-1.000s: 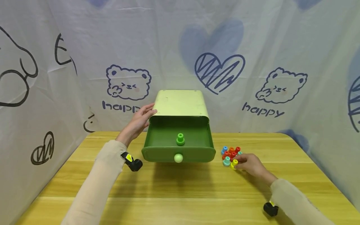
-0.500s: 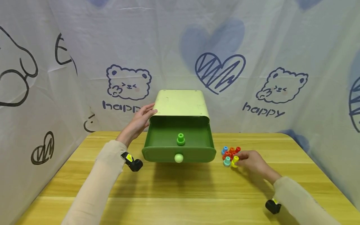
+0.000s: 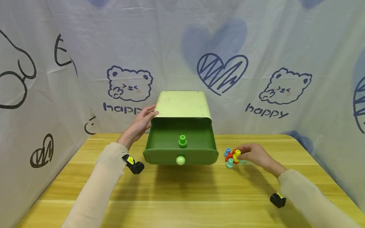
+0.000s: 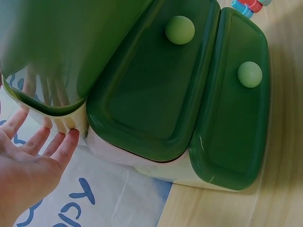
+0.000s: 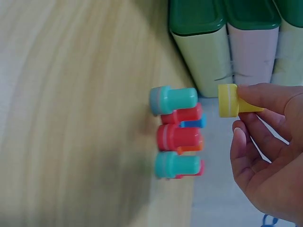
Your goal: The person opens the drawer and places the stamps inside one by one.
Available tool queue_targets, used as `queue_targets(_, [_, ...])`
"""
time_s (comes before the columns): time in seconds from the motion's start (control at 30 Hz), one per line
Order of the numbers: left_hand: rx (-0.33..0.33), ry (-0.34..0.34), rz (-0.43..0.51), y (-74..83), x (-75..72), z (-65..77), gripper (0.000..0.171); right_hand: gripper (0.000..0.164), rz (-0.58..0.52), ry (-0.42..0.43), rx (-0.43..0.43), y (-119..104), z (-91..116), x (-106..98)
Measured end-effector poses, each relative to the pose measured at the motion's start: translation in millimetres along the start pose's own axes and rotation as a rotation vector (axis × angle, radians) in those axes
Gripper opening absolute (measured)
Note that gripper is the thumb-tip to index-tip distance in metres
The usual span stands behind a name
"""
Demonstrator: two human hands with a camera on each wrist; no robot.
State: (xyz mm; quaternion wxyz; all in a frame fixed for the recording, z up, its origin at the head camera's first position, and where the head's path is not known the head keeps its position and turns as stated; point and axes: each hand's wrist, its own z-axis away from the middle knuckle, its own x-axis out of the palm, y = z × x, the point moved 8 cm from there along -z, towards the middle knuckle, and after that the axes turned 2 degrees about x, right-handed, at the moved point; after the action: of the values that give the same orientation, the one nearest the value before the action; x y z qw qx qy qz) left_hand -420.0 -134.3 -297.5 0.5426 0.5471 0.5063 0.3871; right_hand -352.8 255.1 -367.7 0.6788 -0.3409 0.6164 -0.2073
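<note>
My right hand (image 3: 258, 156) pinches a yellow stepped peg (image 5: 228, 100) between thumb and fingers, raised above the table. Under and beside it stands a cluster of similar pegs, with a teal peg (image 3: 229, 163), a red peg (image 5: 179, 137) and a blue peg (image 3: 227, 152) among them. My left hand (image 3: 138, 124) rests with extended fingers against the left side of a pale-yellow drawer cabinet (image 3: 183, 103). Its top green drawer (image 3: 159, 156) is pulled out and holds one green peg (image 3: 182, 141). The left wrist view shows the fingertips touching the cabinet's side.
Two closed lower drawers, a middle drawer (image 4: 147, 99) and a bottom drawer (image 4: 232, 123), have round pale knobs. The cabinet stands at the back of a wooden table (image 3: 182, 202). A printed white cloth (image 3: 176, 47) hangs behind and at both sides.
My right hand has lifted the yellow peg from the table at the cluster's near edge and raised it slightly. The left hand and the drawer have stayed in place.
</note>
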Motion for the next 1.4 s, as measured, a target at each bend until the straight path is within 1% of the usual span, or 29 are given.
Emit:
queue_targets(0.17, [0.008,0.008,0.009,1.3,-1.2,0.9,0.063,0.035,0.042,-0.020,-0.038,-19,-6,-4])
queue_targets(0.47, [-0.005,0.000,-0.003,-1.6,-0.4,-1.0,0.064,0.037,0.062,-0.068,-0.074,-51,-11,-10])
queue_targets(0.77, [-0.002,0.001,-0.002,-0.2,-0.2,-0.1,0.063,0.037,0.149,-0.080,-0.129,-81,-12,-23])
queue_targets(1.07, [-0.005,-0.005,0.004,0.8,2.5,0.7,0.064,0.033,0.092,-0.099,-0.125,-109,-11,-36])
queue_targets(1.27, [-0.006,0.005,0.013,0.8,1.8,1.1,0.062,0.026,0.094,-0.097,-0.176,-131,-15,-40])
queue_targets(1.4, [-0.005,0.008,0.013,0.1,0.4,1.9,0.062,0.027,0.079,-0.115,-0.174,-143,-19,-39])
